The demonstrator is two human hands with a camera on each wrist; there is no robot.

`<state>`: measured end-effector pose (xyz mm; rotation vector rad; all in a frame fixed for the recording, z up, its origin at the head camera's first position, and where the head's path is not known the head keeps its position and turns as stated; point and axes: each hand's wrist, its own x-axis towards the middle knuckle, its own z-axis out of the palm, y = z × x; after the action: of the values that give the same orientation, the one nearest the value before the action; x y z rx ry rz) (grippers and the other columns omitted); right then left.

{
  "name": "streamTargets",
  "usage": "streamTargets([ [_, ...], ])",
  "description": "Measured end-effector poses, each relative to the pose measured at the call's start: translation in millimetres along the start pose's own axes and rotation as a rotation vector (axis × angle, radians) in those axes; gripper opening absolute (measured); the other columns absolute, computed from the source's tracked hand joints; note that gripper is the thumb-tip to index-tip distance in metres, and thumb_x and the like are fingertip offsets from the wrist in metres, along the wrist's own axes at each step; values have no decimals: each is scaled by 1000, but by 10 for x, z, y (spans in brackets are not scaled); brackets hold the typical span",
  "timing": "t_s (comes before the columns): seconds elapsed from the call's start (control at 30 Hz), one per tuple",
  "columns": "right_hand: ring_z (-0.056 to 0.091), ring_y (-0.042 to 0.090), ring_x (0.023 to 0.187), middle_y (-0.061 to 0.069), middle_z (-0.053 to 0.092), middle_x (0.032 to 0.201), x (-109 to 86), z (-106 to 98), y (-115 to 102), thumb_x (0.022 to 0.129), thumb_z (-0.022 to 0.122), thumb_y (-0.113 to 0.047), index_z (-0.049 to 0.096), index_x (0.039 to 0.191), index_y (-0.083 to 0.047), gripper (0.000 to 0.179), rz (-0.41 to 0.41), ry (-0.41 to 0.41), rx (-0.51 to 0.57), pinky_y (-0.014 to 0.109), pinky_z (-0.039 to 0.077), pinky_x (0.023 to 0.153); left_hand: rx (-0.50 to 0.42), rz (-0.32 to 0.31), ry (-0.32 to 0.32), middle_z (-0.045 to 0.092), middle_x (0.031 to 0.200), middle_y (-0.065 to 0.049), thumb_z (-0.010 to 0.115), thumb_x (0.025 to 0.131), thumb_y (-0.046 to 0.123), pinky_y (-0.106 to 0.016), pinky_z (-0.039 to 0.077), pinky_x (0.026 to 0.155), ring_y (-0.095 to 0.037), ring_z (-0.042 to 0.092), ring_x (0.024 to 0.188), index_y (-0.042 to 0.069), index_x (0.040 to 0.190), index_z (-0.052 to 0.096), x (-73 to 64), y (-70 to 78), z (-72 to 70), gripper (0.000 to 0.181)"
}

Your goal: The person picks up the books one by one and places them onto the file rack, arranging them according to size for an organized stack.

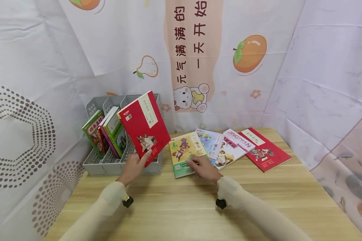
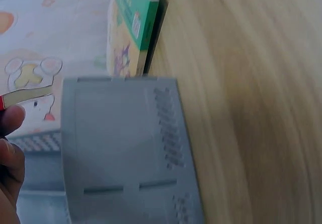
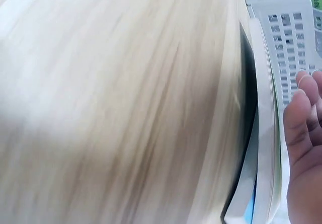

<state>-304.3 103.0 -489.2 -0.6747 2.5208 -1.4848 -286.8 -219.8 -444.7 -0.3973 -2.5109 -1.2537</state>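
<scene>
A red book [image 1: 144, 129] with a white title strip is gripped at its lower corner by my left hand [image 1: 135, 167]. It is raised and tilted in front of the grey divided basket [image 1: 122, 169]. In the left wrist view only a few fingers [image 2: 11, 156] and a bit of the book show at the left edge. My right hand [image 1: 205, 169] is over the lower part of a yellow and green book [image 1: 185, 150], its fingers loosely bent. The right wrist view shows those fingers [image 3: 299, 118] beside the book's page edge [image 3: 266, 113], with nothing held between them.
Several books stand upright in the basket's left compartments, among them a green one [image 1: 93, 134]. Right of the yellow book, a blue book [image 1: 209, 139], a white and pink book [image 1: 238, 147] and another red book [image 1: 268, 154] lie overlapping on the wooden table [image 1: 181, 214]. A printed curtain [image 1: 223, 83] hangs behind.
</scene>
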Motion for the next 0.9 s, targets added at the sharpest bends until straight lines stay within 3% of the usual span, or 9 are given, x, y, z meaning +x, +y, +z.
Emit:
streamTargets([
  [0.17,50,11,49,9,64,75,50,116,-39,109,52,-39,70,93,-6,40,-46,-34,-111,29,46,53,46,-10,63,64,66,-3,60,104,41,-29,37,44,-16,49,54,-1,91,72,0,-92,-137,46],
  [0.3,50,10,54,-1,60,70,84,208,-89,109,52,-37,70,92,-6,40,-84,-43,-171,30,45,58,85,-18,82,56,57,-3,59,105,42,-29,33,43,-15,43,50,-1,76,67,-16,-181,-224,53],
  [0.5,50,7,63,-9,57,70,163,384,-197,109,54,-35,71,92,-12,33,-145,-46,-302,29,45,64,137,-50,107,60,62,-5,58,106,42,-29,34,43,-16,46,53,-2,77,66,-63,-278,-317,52],
  [0.53,50,7,64,-10,58,71,179,414,-217,109,53,-35,71,93,-12,33,-146,-47,-310,29,46,64,140,-52,111,61,63,-5,58,106,40,-29,35,43,-16,46,54,0,78,66,-67,-286,-329,50],
  [0.67,53,7,64,-8,63,76,270,531,-321,109,54,-34,71,95,-15,30,-116,-54,-315,29,47,65,177,-46,136,49,53,-1,58,106,38,-29,30,42,-15,41,50,6,60,54,-75,-321,-364,56],
  [0.9,53,8,60,-8,62,71,455,728,-514,109,53,-34,73,96,-9,35,-94,-38,-284,27,46,58,197,-69,135,48,52,-1,56,107,40,-29,31,42,-15,40,49,8,57,50,-68,-377,-392,59],
])
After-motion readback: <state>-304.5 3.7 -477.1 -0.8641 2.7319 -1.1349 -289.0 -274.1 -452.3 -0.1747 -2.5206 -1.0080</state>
